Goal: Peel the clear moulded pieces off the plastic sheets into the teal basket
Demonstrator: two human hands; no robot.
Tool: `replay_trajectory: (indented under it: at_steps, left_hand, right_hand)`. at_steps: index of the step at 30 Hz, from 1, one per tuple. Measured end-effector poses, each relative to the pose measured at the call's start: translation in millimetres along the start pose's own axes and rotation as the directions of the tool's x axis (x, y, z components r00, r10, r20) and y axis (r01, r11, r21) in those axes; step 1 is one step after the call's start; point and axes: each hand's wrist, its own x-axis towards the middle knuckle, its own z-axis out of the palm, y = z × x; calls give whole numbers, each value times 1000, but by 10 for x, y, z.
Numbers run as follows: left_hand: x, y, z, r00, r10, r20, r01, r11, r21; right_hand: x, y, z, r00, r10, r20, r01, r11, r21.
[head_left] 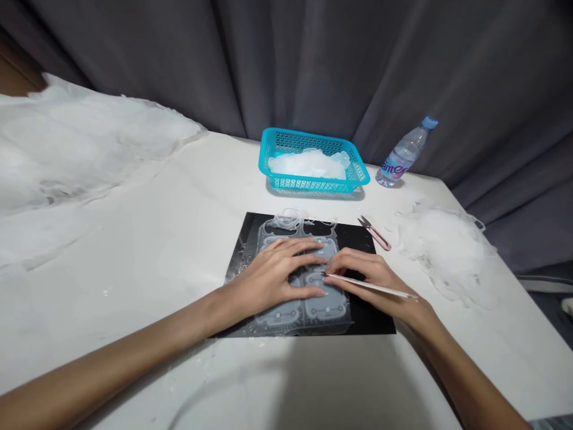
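Observation:
A translucent moulded sheet (326, 307) with several rounded rectangular panels lies on a black mat (371, 319). Across its middle and left side rests my left hand (286, 269), fingers spread and pressing flat. My right hand (364, 272) is closed in a pinch around a thin white pen-like tool (376, 286). The tool's dark tip touches or nearly touches the sheet, just right of my left fingertips; the exact contact is too small to tell. Loose clear strips (289, 220) curl at the sheet's far edge. Part of the sheet is hidden under my left hand.
Small pink-handled snips (375, 233) lie by the mat's far right corner. Behind stands a blue basket (313, 185) holding translucent pieces, beside a water bottle (405, 152). A pile of clear scraps (443, 248) sits at right, a larger translucent heap (85, 143) at left.

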Motion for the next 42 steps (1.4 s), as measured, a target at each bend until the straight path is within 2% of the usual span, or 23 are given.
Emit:
replay_trajectory:
  at_steps: [14,18,21,27,31,36,42]
  left_hand:
    - [-21,-5,5,1000,9,-6,-10,997,-74]
    - [-32,-11,19,1000,0,-11,-1,998,-60]
    - [-35,-14,21,999,-6,-34,5,1000,-24]
    - [-16,-25,-1,999,-37,34,37,999,10]
    - [3,-31,2,998,-49,36,47,998,38]
    - [11,-9,1,997,-64,42,60,995,78]
    - [10,11,-14,997,-68,40,64,993,97]
  right_hand:
    - [42,35,60,998,-56,1,56,996,-73]
    - [29,22,1,996,-80,45,86,981,-174]
    - [-19,31,-91,998,-48,50,59,973,-223]
    - [-43,37,-130,999,-38,32,40,996,-78]
    - [-16,25,-73,998,-53,43,56,995,-85]
    - [-10,52,-35,993,-108,45,115,978,-172]
    - [14,149,36,968,-248,35,245,913,-327]
